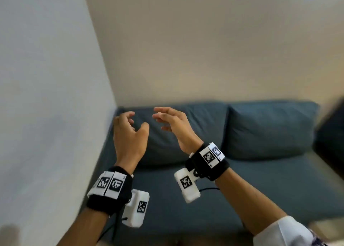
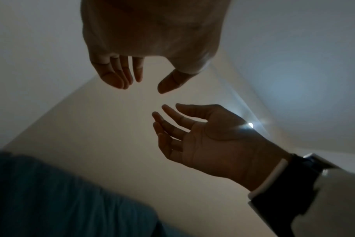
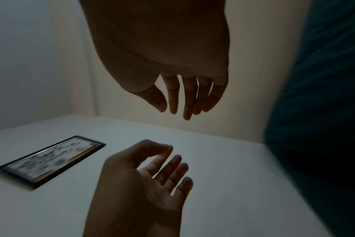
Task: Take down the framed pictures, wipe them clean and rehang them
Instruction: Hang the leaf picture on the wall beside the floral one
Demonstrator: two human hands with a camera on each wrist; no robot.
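- Two plain walls meet in a corner: one pale grey-white wall (image 1: 46, 97) on the left, one cream wall (image 1: 204, 50) behind the sofa.
- One blue-grey fabric sofa (image 1: 242, 190) pushed into that corner. Two back cushions counted: left cushion (image 1: 195, 126) behind the hands, right cushion (image 1: 270, 130) beside it, the two touching along a seam.
- One framed picture, a narrow black-framed rectangle with a blurred grey-and-white print (image 3: 51, 162). It shows only in the right wrist view, flat against the pale grey-white wall (image 3: 213, 176), near the left hand and apart from it. It is out of the head view. Neither hand touches it.
- Two bare forearms raised in front of the sofa. One white sleeve cuff (image 1: 283, 231) shows on the right arm.
- Left hand (image 1: 128, 134): empty, fingers loosely curled and spread, thumb out from the fingers. The right wrist view shows its palm (image 3: 144, 181) open to the camera.
- Right hand (image 1: 173, 123): empty, fingers relaxed and slightly bent, apart from one another, pointing toward the left hand. The left wrist view shows its palm (image 2: 203, 144) open. The two hands are near each other, fingertips not touching.
- Two black wrist straps, one per wrist, each with white tags printed with black square codes: left strap (image 1: 109, 188), right strap (image 1: 208, 160).
- Two white camera boxes, one under each wrist: left box (image 1: 136, 208), right box (image 1: 187, 185).
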